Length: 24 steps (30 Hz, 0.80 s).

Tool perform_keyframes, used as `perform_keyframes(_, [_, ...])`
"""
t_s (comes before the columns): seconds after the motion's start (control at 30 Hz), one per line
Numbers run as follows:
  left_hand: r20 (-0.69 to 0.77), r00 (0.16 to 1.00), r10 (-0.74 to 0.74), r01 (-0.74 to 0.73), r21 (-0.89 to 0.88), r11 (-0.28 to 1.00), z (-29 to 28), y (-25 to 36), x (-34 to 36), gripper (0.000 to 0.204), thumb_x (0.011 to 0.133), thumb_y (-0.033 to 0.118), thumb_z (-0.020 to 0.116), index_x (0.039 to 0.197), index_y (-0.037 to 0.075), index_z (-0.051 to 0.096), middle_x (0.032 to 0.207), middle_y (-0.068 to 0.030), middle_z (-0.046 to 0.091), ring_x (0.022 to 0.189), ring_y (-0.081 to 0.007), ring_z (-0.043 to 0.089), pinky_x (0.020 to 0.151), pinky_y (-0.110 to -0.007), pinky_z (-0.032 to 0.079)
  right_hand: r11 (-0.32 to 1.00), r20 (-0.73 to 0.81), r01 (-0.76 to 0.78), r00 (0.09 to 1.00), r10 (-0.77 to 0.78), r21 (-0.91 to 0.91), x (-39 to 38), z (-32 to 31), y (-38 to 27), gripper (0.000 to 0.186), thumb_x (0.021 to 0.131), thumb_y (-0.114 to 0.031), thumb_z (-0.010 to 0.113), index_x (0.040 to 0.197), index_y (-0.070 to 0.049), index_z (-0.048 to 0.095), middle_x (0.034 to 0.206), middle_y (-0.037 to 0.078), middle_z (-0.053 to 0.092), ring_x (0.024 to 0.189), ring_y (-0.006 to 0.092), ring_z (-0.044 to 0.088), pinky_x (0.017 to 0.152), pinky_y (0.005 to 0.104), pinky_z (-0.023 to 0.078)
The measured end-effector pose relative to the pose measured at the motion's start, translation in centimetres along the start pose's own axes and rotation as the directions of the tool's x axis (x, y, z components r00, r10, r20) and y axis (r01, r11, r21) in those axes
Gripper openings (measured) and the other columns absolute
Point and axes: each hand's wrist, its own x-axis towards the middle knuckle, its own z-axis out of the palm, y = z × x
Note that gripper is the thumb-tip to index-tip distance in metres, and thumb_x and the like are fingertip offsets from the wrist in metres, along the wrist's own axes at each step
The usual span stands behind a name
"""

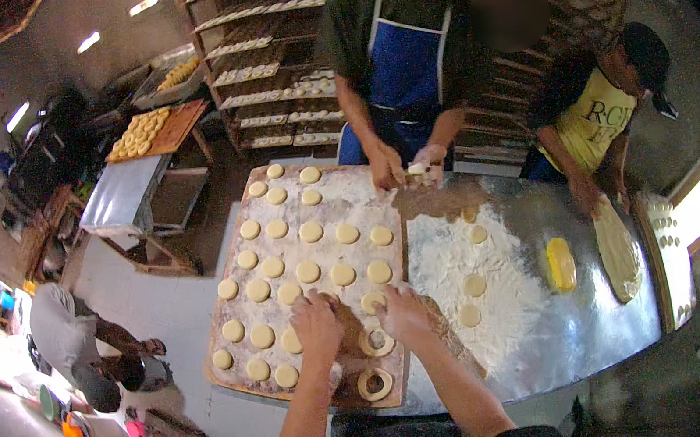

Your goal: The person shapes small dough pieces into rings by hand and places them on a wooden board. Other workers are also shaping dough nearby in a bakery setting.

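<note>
A floured wooden board (234, 315) carries rows of pale, flat dough rounds (310, 232). My left hand (317, 322) is low over the board, fingers bent and close together beside a dough round (289, 293). Anything under those fingers is hidden. My right hand (403, 313) has its fingertips closed at the edge of another dough round (372, 301), near the board's right side. Just below it lies a dough ring (365, 347), and a second ring (363, 386) rests at the board's near corner.
Loose flour and several rounds cover part of the metal table (593, 319), with a yellow block (560, 265) and long dough (618, 258) further right. Across the table, a person in a blue apron (406, 56) handles dough. Another person bends at far right, another at left. Shelves stand behind.
</note>
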Motion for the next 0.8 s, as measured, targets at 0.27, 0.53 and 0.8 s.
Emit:
perform_keyframes(0.27, [-0.026,0.972,0.235,-0.230,-0.333,0.914,-0.2,-0.7,3.4,0.016,0.085,-0.002,0.060,0.095,0.001,0.048,0.079,-0.0194,0.051,0.074,-0.0380,0.053,0.066,-0.043,0.044,0.836,0.137,0.140,0.959,-0.247,0.531,2.6,-1.8,2.1,0.046,0.093,-0.023,0.064,0.132,-0.003,0.049,0.116,0.022,0.063,0.106,0.0323,0.063,0.090,0.0422,0.051])
perform_keyframes(0.53, [0.026,0.892,0.451,-0.317,-0.675,0.666,3.2,18.0,3.5,0.018,0.089,0.003,0.067,0.107,0.003,0.062,0.099,-0.0154,0.068,0.091,-0.0263,0.068,0.079,-0.036,0.053,0.919,-0.099,-0.204,0.963,0.250,0.339,-4.0,-9.4,24.1,0.049,0.088,-0.023,0.073,0.130,-0.005,0.054,0.109,0.021,0.066,0.102,0.0330,0.066,0.086,0.0392,0.053])
perform_keyframes(0.8, [-0.116,0.783,0.611,-0.615,-0.290,0.733,13.5,30.2,4.0,0.015,0.084,0.014,0.067,0.099,0.010,0.068,0.089,-0.0170,0.066,0.090,-0.0378,0.062,0.081,-0.048,0.050,0.960,-0.184,-0.258,0.954,0.236,-0.106,-5.8,-9.8,27.6,0.051,0.084,-0.034,0.073,0.124,-0.006,0.058,0.113,0.019,0.064,0.112,0.0405,0.058,0.093,0.0485,0.048])
